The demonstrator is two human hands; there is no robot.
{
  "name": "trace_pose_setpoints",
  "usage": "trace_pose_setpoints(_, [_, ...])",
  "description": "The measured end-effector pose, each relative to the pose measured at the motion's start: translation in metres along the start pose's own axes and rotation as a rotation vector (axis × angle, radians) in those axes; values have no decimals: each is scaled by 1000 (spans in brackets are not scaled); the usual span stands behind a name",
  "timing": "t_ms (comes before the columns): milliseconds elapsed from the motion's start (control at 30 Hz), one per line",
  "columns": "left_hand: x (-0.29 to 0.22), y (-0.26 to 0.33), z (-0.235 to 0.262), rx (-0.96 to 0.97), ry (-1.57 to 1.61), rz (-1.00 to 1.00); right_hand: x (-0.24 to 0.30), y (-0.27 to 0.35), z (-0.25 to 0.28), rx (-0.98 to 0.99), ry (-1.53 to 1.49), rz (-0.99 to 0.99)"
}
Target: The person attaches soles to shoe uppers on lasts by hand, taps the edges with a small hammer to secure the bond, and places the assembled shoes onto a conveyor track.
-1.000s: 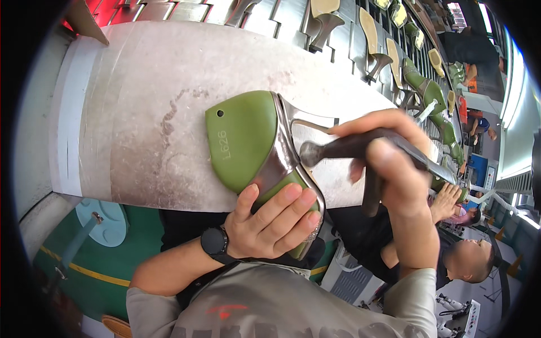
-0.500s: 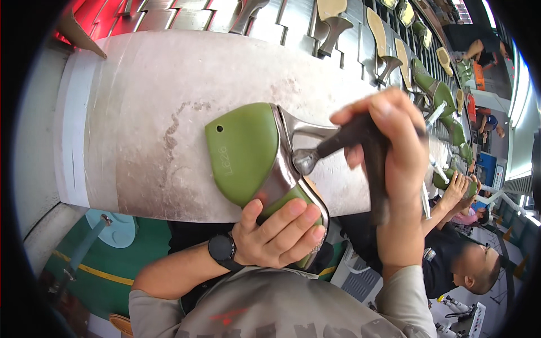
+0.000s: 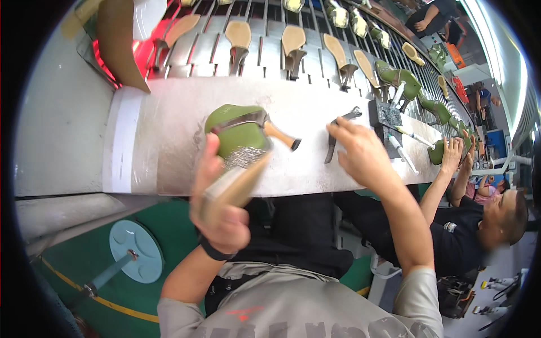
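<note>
- Left hand (image 3: 221,211): the fingers are wrapped tight around the tan rear part of a green high-heeled shoe (image 3: 239,138). The grip holds the shoe tilted, its green toe resting on the counter (image 3: 169,141) and its sole turned up toward the camera, which likely keeps the underside open to view and to work.
- Shoe: a metal plate and a wooden heel (image 3: 282,137) jut from the toe end to the right; a patch of rough grey material shows at mid-sole, just above the thumb.
- Right hand (image 3: 360,155): the fingers are spread and lie flat on the counter, holding nothing. The fingertips are just beside a dark metal pair of pliers (image 3: 338,132), which lies loose on the counter within easy reach.
- Counter: a long pale worn surface in front of the person. Further right stand a dark block (image 3: 386,115) and some white pens (image 3: 403,151), set between this person and the next.
- Rack (image 3: 265,39): behind the counter, metal slats carry a row of tan soles with heels, and further right, green shoes, all standing apart from one another.
- Co-worker (image 3: 479,214): a seated person in a dark shirt at the right reaches both hands to another green shoe on the counter.
- Below the counter: a green floor and a round blue stool base (image 3: 135,250).
</note>
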State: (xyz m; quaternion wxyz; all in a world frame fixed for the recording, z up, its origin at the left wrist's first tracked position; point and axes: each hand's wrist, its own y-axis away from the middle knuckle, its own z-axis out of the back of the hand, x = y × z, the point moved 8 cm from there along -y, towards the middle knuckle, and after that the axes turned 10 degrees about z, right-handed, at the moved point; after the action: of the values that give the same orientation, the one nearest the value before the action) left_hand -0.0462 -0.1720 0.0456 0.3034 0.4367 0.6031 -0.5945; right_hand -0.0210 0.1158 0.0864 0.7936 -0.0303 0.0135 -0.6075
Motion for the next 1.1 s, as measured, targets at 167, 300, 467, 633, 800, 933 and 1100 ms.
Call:
trace_pose_setpoints(167, [25, -59, 25, 27, 919, 395, 31, 41, -45, -329, -1565, -449])
trace_pose_setpoints(300, [15, -53, -24, 428, 1085, 536, 99, 15, -45, -397, -2481, -249])
trace_pose_setpoints(467, [54, -37, -23, 249, -130, 424, 36, -5, -4, -866, -2222, -357])
trace_pose_setpoints(633, [27, -24, -68, 395, -821, -105, -112, -77, -11, -1014, -1497, -658])
trace_pose_setpoints(800, [35, -24, -73, 429, -860, -147, -181, -106, -43, -543, -781, -844])
trace_pose_setpoints(933, [36, -25, -63, 442, -934, -120, -186, -120, 66, -553, -473, -589])
trace_pose_setpoints(1100, [33, -31, -92, 617, -932, -49, -373, -26, 141, -342, 306, -464])
